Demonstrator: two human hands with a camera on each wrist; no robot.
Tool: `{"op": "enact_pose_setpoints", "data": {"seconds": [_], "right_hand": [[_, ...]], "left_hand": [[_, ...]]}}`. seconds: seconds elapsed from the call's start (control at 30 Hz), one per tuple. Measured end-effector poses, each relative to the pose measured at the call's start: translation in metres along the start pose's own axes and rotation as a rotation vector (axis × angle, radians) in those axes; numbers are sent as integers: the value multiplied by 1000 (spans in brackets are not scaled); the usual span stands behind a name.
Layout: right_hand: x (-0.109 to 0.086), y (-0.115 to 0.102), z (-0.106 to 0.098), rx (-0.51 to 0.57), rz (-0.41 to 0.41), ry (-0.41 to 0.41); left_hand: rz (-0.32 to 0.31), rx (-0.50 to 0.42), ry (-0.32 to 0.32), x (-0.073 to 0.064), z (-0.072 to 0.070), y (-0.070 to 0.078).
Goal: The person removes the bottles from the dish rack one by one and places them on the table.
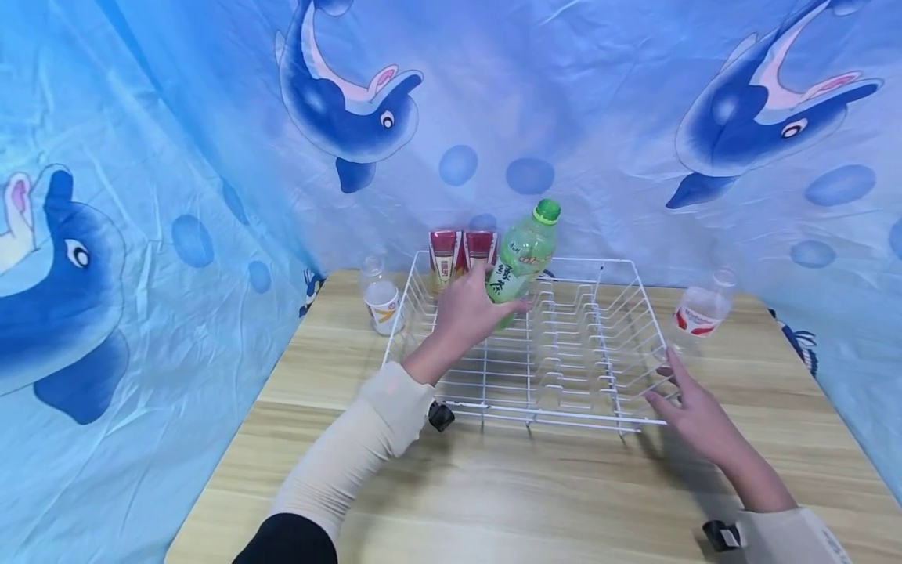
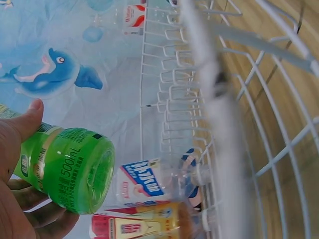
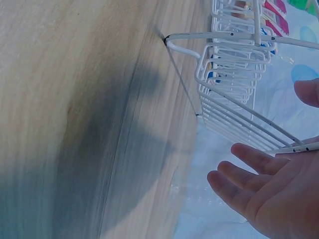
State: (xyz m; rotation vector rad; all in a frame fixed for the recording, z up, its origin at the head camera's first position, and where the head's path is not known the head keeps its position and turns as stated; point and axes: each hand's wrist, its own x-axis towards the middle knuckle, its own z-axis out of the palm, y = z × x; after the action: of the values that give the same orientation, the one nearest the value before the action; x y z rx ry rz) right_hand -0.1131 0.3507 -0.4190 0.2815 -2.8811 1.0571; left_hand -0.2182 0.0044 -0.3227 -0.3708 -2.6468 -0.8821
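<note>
My left hand (image 1: 468, 309) grips a green tea bottle (image 1: 524, 251) around its middle. The bottle leans to the right over a white wire dish rack (image 1: 535, 412), its green cap up. In the left wrist view the base of the green bottle (image 2: 94, 174) shows above the rack's wires. My right hand (image 1: 698, 411) is at the rack's right front corner, thumb apart from the fingers. In the right wrist view the fingers (image 3: 244, 184) are loosely extended, with the rack's rim lying against the hand.
Two red-and-gold labelled drinks (image 1: 444, 254) stand at the rack's back left. A clear bottle with a white label (image 1: 383, 304) is left of the rack, another with a red-and-white label (image 1: 696, 319) right of it. A blue dolphin-print curtain (image 1: 564, 94) hangs behind the wooden table (image 1: 493, 486).
</note>
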Motion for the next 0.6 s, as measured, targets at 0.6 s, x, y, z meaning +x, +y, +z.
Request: {"op": "enact_pose_setpoints", "data": {"seconds": [0.6], "right_hand": [[5,-3,-1,-29,42,-55]], "left_hand": [[-109,-245,-51,-15,25,-23]]}}
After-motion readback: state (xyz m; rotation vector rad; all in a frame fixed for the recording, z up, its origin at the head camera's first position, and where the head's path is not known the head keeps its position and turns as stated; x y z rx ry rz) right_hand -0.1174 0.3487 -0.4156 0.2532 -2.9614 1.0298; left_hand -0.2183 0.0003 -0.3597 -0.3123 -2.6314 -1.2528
